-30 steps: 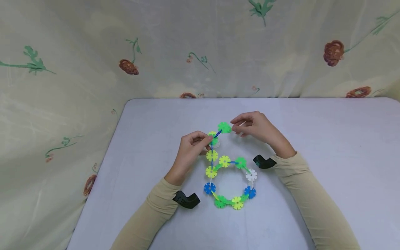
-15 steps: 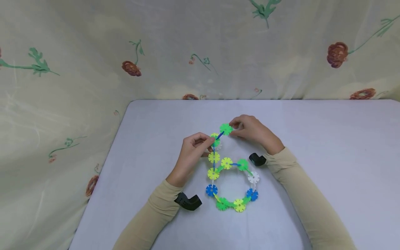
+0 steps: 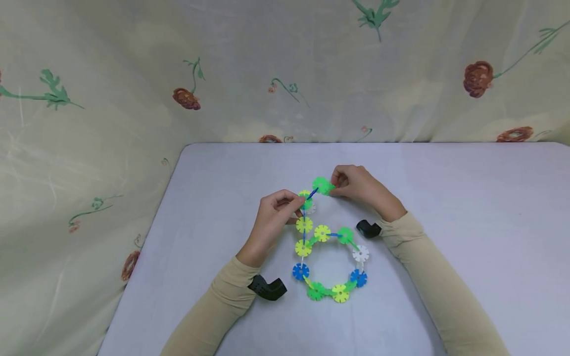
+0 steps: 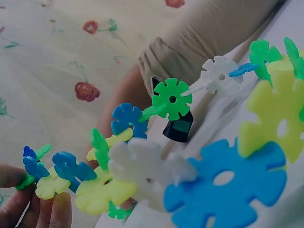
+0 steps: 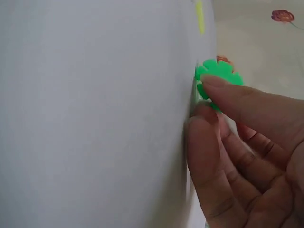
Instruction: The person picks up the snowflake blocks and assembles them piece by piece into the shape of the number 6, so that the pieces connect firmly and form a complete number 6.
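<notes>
A chain of notched snowflake building discs in yellow, green, blue and white runs from a closed ring up into a straight stem. Near the stem's top, my left hand (image 3: 276, 212) pinches a green disc (image 3: 306, 201) between thumb and fingers. From there a dark blue disc (image 3: 313, 193), seen edge-on, leads to a green end disc (image 3: 319, 185). My right hand (image 3: 356, 187) pinches green at that end's right edge; in the right wrist view its thumb lies over a green disc (image 5: 228, 71). The left wrist view has the blue disc (image 4: 225, 183) and white disc (image 4: 142, 171) up close.
The ring, with a blue disc (image 3: 300, 271) at left and a white disc (image 3: 360, 253) at right, lies on the white-covered table (image 3: 213, 198). Black wrist devices (image 3: 268, 288) sit at both sleeves. A flowered curtain (image 3: 329, 74) hangs behind the table.
My right hand has moved left, its loosely held fingers closing on the green at the stem's end. The left hand keeps its pinch; the ring stays about where it was.
</notes>
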